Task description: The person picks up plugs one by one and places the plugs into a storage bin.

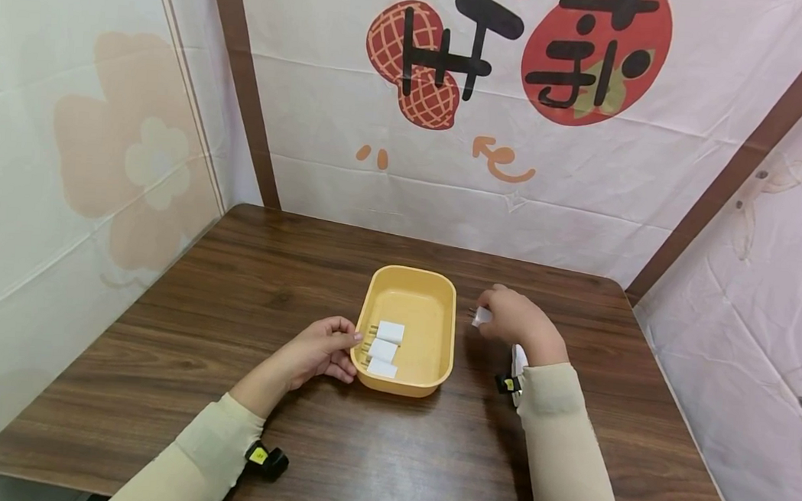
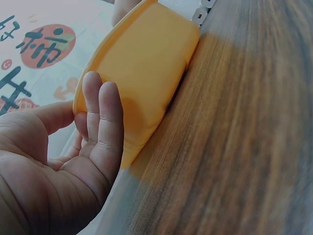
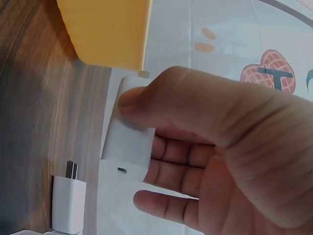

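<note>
On wooden table (image 1: 232, 309), yellow tray (image 1: 448, 299) holds three white chargers (image 1: 384, 351).

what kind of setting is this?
Likely a staged tabletop booth, not a real room: a wooden table walled in by printed fabric backdrops. On it sits a yellow tray of white plug adapters.

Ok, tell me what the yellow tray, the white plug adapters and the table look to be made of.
Yellow tray: likely moulded plastic, matte, with rounded one-piece walls and an even colour. White adapter pinched in the right hand: smooth hard plastic by its look, as with the three in the tray, prongs apparently metal. Table: dark wood grain, possibly laminate, slight sheen.
</note>
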`<act>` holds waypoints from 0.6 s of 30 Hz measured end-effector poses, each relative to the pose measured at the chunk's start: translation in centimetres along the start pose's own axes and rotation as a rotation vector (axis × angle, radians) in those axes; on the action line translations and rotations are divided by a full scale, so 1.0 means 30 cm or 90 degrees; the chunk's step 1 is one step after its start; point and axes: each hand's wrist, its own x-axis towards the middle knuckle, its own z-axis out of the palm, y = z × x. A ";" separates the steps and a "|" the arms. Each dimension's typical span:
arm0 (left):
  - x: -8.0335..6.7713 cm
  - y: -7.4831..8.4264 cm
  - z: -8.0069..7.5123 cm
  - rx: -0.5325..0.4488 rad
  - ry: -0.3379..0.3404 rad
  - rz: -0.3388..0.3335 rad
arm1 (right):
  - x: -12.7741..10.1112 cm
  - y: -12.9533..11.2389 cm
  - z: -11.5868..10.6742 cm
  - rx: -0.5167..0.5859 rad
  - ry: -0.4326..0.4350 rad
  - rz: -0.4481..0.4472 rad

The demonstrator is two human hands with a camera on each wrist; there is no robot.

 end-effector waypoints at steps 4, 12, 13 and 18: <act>0.001 0.000 -0.005 -0.001 0.004 0.001 | 0.005 -0.009 -0.008 0.005 0.008 -0.008; 0.000 0.007 -0.007 0.005 0.002 -0.004 | -0.003 -0.033 -0.034 -0.002 0.026 -0.032; 0.000 0.008 -0.006 0.006 0.001 -0.005 | -0.006 -0.039 -0.037 -0.002 0.031 -0.037; 0.002 0.003 -0.005 0.003 0.000 -0.011 | -0.006 -0.067 -0.037 0.004 0.050 -0.060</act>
